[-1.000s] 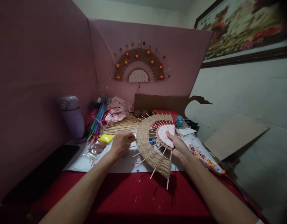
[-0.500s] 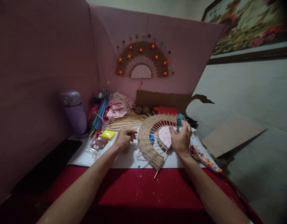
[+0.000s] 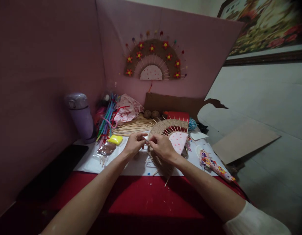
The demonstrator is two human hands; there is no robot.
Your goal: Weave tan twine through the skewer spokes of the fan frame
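Note:
On the white sheet lies a half-round fan of woven twine [image 3: 174, 124] with thin sticks through it. Its centre is a pink dotted half-circle [image 3: 178, 141]. Over the fan's left edge, my left hand [image 3: 134, 145] and my right hand [image 3: 162, 147] meet at the fingertips. Both are closed in a pinch; whatever small thing is between them is too small to make out, perhaps by a stick's end. My right hand and forearm hide part of the woven band.
A yellow packet [image 3: 115, 140] and a brown clay packet [image 3: 107, 148] lie left, near a purple bottle [image 3: 81, 117]. Behind are pipe cleaners, bundled sticks [image 3: 131, 126] and pink cloth [image 3: 128, 109]. A flower-patterned glue gun [image 3: 216, 165] lies right. A finished fan [image 3: 152, 58] hangs on the board.
My right hand has left the pink half-circle and moved left to meet my left hand's fingertips. The view has shifted slightly.

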